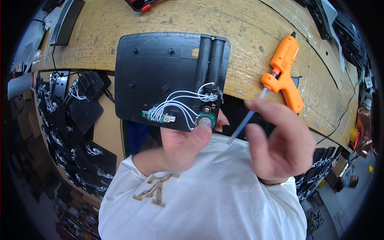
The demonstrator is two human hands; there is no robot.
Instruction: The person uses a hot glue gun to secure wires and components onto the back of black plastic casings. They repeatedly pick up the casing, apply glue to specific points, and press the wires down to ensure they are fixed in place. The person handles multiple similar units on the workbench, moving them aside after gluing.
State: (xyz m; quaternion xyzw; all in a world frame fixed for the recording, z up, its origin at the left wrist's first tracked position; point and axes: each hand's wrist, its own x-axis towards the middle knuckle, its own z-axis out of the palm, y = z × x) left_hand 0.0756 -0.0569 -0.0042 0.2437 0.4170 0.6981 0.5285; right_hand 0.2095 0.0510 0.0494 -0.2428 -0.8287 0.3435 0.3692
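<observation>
My left hand [184,146] grips the lower edge of a black plastic panel [152,68]. Its thumb presses on a small round speaker [206,121] at the panel's lower right corner. White wires run from a small green circuit board [158,116] to the speaker and to a cluster of parts at the right edge. My right hand [278,140], slightly blurred, is raised with thumb and forefinger apart and nothing visibly held. Beside its fingertips a translucent glue stick [242,125] sticks out of the back of an orange glue gun [286,60], which lies on the table.
The worn wooden table [248,36] carries a black device [68,22] at the far left and a red-and-black item [140,4] at the far edge. On the left, more black panels [82,114] with white wires lie on cardboard. Black parts are heaped far right.
</observation>
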